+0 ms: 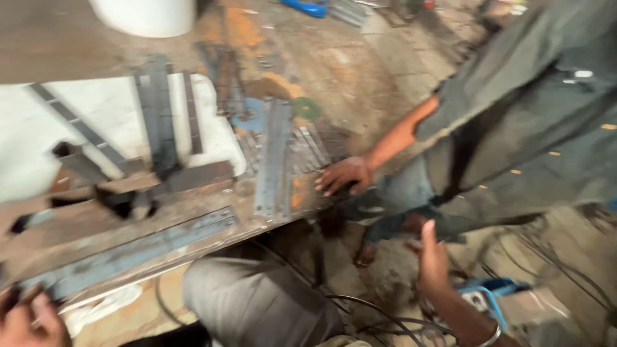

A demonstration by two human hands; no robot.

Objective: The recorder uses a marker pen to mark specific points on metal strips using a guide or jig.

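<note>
- Head view: no packages or labels readable; a white bucket point(144, 14) stands at the top.
- Left hand point(26, 320), bottom corner, blurred; grip cannot be told.
- Right hand point(432, 260) open, empty, above the floor.
- A co-worker's hand point(344, 175) rests spread on the bench point(96, 234) edge beside flat steel strips point(275, 160).

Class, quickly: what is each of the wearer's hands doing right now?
Left hand: curled at the end of a long grey metal strip; grip unclear through blur.
Right hand: open, holding nothing.
</note>
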